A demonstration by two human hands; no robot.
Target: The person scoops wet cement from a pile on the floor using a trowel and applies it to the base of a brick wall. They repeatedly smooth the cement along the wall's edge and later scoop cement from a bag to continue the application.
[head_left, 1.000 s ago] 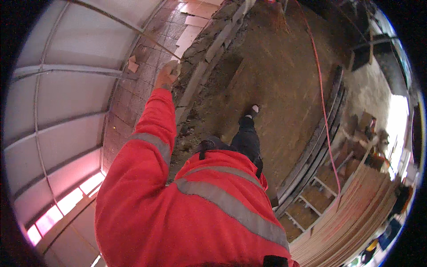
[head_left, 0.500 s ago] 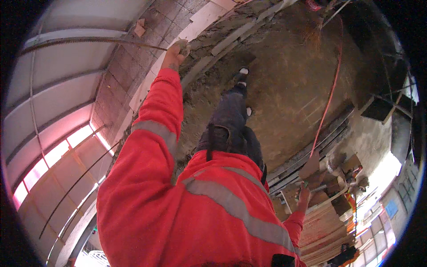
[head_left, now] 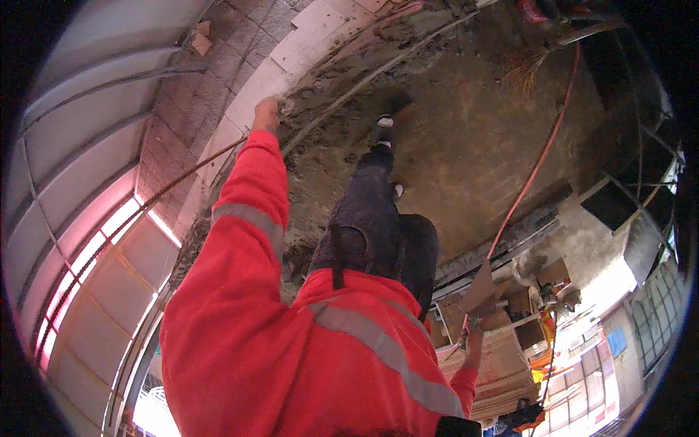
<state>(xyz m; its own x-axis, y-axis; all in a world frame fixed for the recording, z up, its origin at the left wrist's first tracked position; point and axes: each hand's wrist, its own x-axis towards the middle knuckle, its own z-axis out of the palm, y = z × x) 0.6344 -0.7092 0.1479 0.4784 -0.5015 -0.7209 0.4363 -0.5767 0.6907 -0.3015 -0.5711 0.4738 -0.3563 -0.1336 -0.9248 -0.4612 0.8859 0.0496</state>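
Observation:
My left hand (head_left: 268, 115) reaches far forward at the rim of a pale ledge (head_left: 280, 65). Its fingers look closed around a small greyish lump (head_left: 286, 107), too blurred to name. Low on the right, my right hand (head_left: 473, 336) grips the handle of a trowel (head_left: 480, 288), whose flat, brownish, pointed blade points away from me. Beside the ledge runs a rough band of wet-looking mortar (head_left: 349, 62), with a thin straight edge along it.
A red hose (head_left: 540, 160) crosses the brown floor (head_left: 466, 146) toward the trowel. A broom head (head_left: 526, 71) lies at the far right. Stacked boards (head_left: 495, 368) and assorted boxes stand lower right. A thin rod (head_left: 186, 173) slants past my left forearm.
My left hand has come back toward me and slightly left along the ledge. My right hand and the trowel have shifted left and a little lower in view. The view has tilted.

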